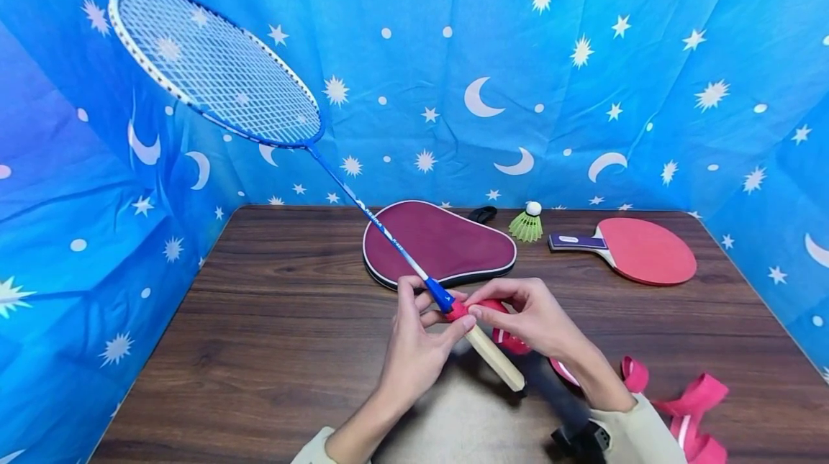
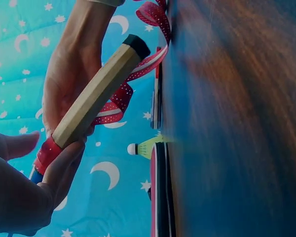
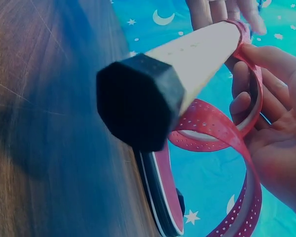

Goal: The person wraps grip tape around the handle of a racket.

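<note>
A blue and white badminton racket [image 1: 343, 183] slants over the table, its strung head up at the left. My left hand [image 1: 414, 349] grips it where the blue cone meets the handle, thumb near the wrapped tape. Red perforated grip tape [image 3: 212, 123] circles the top of the handle and hangs from there in loose curls. Between thumb and fingers, my right hand [image 1: 534, 316] pinches this tape beside the handle. Below the wrap, the handle [image 2: 96, 91] is bare pale wood with a black end cap [image 3: 138, 101].
A maroon paddle case [image 1: 440, 241] lies behind the hands on the wooden table [image 1: 259, 320]. Right of it stand a yellow-green shuttlecock [image 1: 527, 223] and a red table tennis paddle [image 1: 648, 252]. More tape [image 1: 696, 403] trails at the right front. Blue star-patterned cloth [image 1: 414, 54] surrounds the table.
</note>
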{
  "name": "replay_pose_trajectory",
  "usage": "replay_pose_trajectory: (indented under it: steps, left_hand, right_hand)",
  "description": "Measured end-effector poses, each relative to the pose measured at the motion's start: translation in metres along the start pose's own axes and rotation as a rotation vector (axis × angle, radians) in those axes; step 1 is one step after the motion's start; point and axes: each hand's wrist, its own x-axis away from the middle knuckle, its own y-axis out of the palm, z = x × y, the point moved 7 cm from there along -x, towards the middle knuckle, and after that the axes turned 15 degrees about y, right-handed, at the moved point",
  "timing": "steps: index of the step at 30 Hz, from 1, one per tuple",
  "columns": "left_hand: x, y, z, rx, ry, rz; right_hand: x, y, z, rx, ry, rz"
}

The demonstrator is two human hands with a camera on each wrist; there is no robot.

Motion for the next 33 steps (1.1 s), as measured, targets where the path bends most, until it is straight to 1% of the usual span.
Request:
replay_pose_trajectory:
  steps: [11, 14, 19, 22, 25, 29, 33]
  left_hand:
    - [0.0028, 0.0034, -0.0038, 0.113, -0.033, 0.014]
    - [0.0038, 0.003, -0.0044, 0.108, -0.05, 0.023]
    - [0.0045, 0.0017, -0.0047, 0.051, -0.075, 0.023]
    - [0.0042, 0.0008, -0.0039, 0.025, -0.064, 0.033]
    - [0.0039, -0.0002, -0.003, 0.029, -0.043, 0.058]
    - [0.0034, 0.0003, -0.0015, 0.093, -0.014, 0.084]
    - [0.0033, 0.0015, -0.0003, 0.139, 0.003, 0.084]
  right_hand:
    - [-0.0001, -0.0024, 0.001, 0.009, 0.03, -0.015]
    - [-0.0008, -0.0022, 0.0017, 0.021, 0.033, -0.008]
    - [-0.0019, -0.0024, 0.0034, 0.032, 0.042, 0.014]
    - [-0.0023, -0.0022, 0.004, 0.031, 0.044, 0.016]
    - [-0.0024, -0.0025, 0.0044, 0.028, 0.049, 0.016]
    - [-0.002, -0.0052, 0.0048, 0.034, 0.041, 0.03]
    - [-0.0018, -0.0064, 0.0047, 0.049, 0.006, 0.03]
